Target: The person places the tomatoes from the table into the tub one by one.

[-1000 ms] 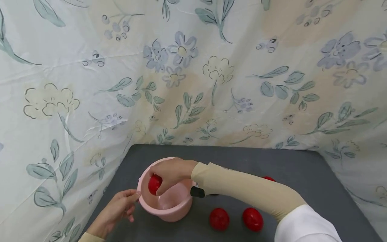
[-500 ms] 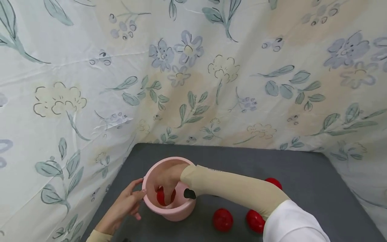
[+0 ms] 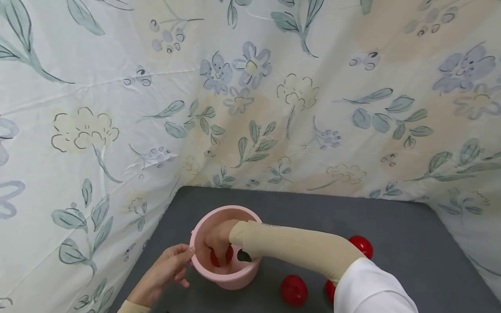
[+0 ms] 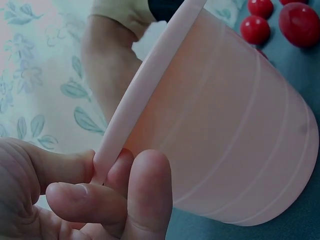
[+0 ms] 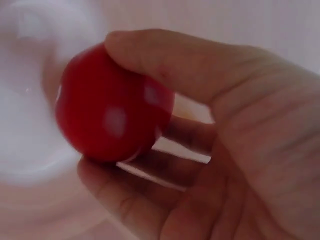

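Head cam: high, looking forward and down at the grey surface, mid-range, floral cloth behind. Left wrist cam: very close, outside the pink cup, at its rim, looking along the wall toward the surface's near edge. Right wrist cam: inside the cup, tight on the red ball, blurred. All three share the cup.

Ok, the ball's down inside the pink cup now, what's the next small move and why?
Probably open the fingers and let go. The right hand is deep in the pink cup, fingers curled round the red ball, and the left hand pinches the rim, steadying it.
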Motion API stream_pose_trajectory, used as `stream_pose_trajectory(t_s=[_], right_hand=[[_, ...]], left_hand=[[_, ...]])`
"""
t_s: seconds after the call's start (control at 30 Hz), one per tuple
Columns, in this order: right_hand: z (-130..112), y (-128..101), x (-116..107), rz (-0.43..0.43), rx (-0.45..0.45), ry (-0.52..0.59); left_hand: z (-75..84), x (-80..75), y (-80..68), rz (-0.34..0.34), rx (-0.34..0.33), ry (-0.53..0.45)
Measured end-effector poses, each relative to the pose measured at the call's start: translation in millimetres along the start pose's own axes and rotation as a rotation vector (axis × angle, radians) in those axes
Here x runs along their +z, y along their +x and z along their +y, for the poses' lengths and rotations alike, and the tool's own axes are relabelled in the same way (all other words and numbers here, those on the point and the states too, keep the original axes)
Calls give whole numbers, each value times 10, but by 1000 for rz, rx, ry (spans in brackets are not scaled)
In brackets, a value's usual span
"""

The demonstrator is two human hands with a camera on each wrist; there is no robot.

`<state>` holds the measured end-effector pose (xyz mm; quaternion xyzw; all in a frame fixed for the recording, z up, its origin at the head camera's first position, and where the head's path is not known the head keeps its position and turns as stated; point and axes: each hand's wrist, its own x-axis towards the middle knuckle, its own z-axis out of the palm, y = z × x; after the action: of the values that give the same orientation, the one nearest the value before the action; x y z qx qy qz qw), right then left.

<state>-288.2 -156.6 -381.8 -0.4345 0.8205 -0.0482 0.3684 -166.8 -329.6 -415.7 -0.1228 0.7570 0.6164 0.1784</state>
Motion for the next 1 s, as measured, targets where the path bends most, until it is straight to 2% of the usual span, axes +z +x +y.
stream_pose_trajectory(t_s=[0.13,0.33,0.5,0.63,0.73,0.87,1.0], right_hand=[[65,25,63,-20,-4,21],[143,11,143,6,23,69],[197,-29,184,36,8,40],[213,-46,164,-9,-2,71],[188,-63,104,-8,8,25],[84,-91,-39,52,-45,-134],[-70,-227,-283,118,-85,-219]], left_hand=[[6,30,-7,-7,2,-10],[23,63,7,-28,17,-35],[30,94,38,-46,34,-53],[26,101,49,-55,27,-62],[15,93,49,-51,17,-68],[-1,68,41,-24,12,-82],[-28,51,24,43,-7,-106]])
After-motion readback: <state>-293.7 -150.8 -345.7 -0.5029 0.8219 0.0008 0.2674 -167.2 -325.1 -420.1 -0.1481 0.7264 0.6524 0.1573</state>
